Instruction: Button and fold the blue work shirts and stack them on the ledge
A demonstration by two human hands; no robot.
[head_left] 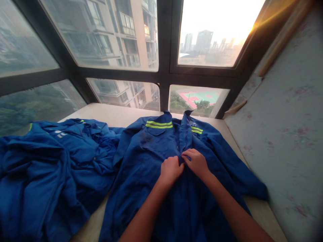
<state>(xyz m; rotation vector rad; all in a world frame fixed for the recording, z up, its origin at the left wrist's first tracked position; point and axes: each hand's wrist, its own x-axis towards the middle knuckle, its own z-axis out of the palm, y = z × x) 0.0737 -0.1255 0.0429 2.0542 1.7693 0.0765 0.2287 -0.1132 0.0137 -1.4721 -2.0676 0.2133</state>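
A blue work jacket (151, 174) with yellow-green reflective strips lies front up, its collar towards the window. Its front placket (185, 134) is parted near the collar. My left hand (172, 169) is closed on the left edge of the front opening at mid-chest. Close beside it, my right hand (196, 163) pinches the opposite edge of the placket between thumb and fingers. The two hands nearly touch. Whether a zip pull or a button sits under the fingers is hidden.
A second blue garment (50, 168) lies crumpled on the left, with white marks on it. Both lie on a pale window ledge (113, 112). Dark window frames (165, 75) stand behind, and a flower-patterned wall (285, 151) bounds the right side.
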